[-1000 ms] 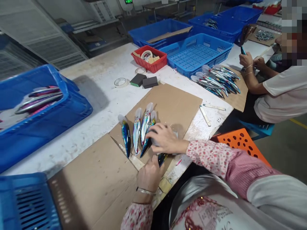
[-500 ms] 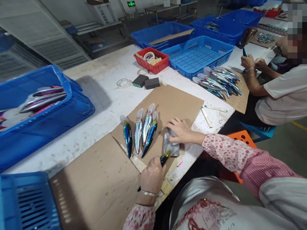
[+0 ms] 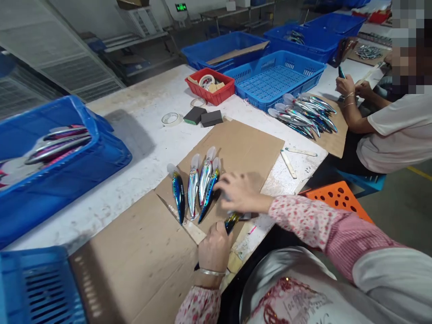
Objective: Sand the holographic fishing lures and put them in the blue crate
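Observation:
My left hand (image 3: 215, 249) is closed round a dark lure with a yellowish end (image 3: 232, 221), low over the cardboard. Just above it hovers my right hand (image 3: 238, 191), slightly blurred, fingers apart and curved, beside the rightmost of several shiny lures (image 3: 209, 193). Whether its fingertips touch that lure is unclear. The lures lie side by side on the cardboard (image 3: 249, 139), their clear lips pointing away from me. A grey block (image 3: 245, 216) is mostly hidden under my right hand.
A blue bin (image 3: 111, 153) of lures stands at left, a blue basket (image 3: 72, 288) at lower left. Farther back are a tape roll (image 3: 170, 119), dark sanding blocks (image 3: 211, 118), a red tray (image 3: 222, 95) and a blue crate (image 3: 280, 76). At right a person holds a lure.
My right hand has moved left from above the grey block toward the row of lures, covering more of the block. My left hand stays in place with its lure. The view has shifted slightly.

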Motion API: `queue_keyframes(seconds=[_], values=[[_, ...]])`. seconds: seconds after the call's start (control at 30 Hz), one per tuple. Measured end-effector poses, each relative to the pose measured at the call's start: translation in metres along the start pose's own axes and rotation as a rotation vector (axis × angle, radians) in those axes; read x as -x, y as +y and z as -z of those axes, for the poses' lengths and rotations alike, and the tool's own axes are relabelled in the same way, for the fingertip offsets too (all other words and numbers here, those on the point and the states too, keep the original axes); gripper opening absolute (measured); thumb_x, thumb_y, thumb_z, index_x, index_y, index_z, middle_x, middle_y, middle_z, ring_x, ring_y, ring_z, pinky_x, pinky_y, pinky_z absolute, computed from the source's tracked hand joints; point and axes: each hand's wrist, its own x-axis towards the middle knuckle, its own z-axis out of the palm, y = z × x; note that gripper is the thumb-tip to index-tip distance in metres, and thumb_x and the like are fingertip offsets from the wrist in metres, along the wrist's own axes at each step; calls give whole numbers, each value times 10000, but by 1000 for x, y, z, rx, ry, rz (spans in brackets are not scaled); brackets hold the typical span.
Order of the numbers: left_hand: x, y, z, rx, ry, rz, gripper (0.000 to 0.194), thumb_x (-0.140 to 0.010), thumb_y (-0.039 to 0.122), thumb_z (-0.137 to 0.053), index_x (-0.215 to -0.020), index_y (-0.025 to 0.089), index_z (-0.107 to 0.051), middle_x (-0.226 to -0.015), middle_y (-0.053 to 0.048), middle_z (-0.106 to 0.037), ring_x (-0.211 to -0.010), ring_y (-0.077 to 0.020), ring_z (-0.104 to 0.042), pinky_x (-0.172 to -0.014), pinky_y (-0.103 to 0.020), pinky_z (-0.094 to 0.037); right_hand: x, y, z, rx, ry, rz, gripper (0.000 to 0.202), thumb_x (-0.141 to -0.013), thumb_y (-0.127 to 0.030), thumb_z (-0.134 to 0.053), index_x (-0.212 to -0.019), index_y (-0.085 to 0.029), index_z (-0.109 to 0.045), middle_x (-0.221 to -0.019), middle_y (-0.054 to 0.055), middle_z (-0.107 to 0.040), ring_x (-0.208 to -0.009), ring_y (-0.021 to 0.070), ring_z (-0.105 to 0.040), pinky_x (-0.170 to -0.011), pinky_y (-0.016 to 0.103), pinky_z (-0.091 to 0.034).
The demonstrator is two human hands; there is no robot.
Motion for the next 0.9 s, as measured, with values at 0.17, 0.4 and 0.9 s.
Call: queue_keyframes(seconds=[0.17,0.4,0.9], values=[[3,2,3,-66,-6,5,182,-889,291,-477,-915,167,-607,-788,-71,-651,-694,-206,-661,-568,-269,-472,-4,-4,-4,-63,6,67,403,-823,-341,-584,-1212,-251,-530,-1226,74,-495,-1143,265,-393,-884,444,-404],[0,5,4,-76,-7,-5,214,-895,280,-461,-933,132,-611,-808,-110,-672,-730,-227,-683,-592,-281,-491,1,-1,-4,-12,61,41,405,-808,-318,-585,-1206,-255,-542,-1235,83,-502,-1160,286,-389,-904,473,-381],[12,33,22,649,-32,81,465,-934,434,-364,-1275,122,-420,-935,-124,-709,-821,-236,-696,-689,-341,-521,10,42,10,-170,249,-263,414,-752,-328,-640,-1148,-221,-588,-1164,62,-548,-1109,256,-459,-933,416,-398]])
